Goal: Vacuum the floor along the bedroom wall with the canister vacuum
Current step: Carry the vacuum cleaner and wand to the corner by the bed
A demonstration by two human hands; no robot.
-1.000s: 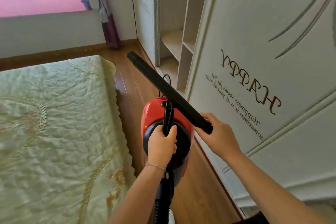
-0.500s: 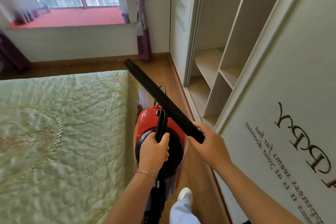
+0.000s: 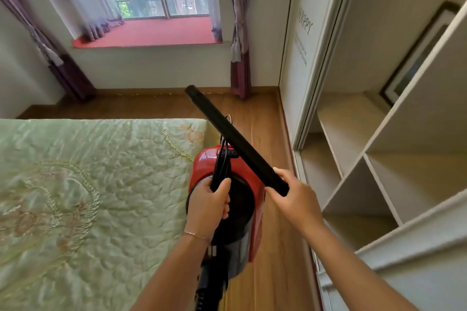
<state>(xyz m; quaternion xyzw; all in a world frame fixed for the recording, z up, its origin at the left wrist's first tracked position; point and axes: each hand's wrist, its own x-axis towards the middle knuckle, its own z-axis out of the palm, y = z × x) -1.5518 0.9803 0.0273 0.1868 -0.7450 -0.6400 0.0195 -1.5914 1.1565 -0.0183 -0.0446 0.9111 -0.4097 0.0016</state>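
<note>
A red and black canister vacuum (image 3: 250, 171) hangs in the air over the wooden floor (image 3: 255, 113), between the bed and the wardrobe. My left hand (image 3: 208, 206) is closed around its black carrying handle, with the cord bunched under the fingers. My right hand (image 3: 295, 197) grips the near end of a long black tube (image 3: 233, 137), which points up and away toward the far wall. The vacuum's black hose (image 3: 209, 288) trails down below my left wrist.
A bed with a green quilted cover (image 3: 83, 197) fills the left. An open white wardrobe with shelves (image 3: 358, 166) and a sliding door (image 3: 300, 40) lines the right. A narrow floor strip runs ahead to the window wall, with purple curtains (image 3: 240, 63) at its corner.
The view has lifted and swung toward the window, and I have moved forward along the wardrobe. Both hands keep the same hold on the vacuum handle and the tube.
</note>
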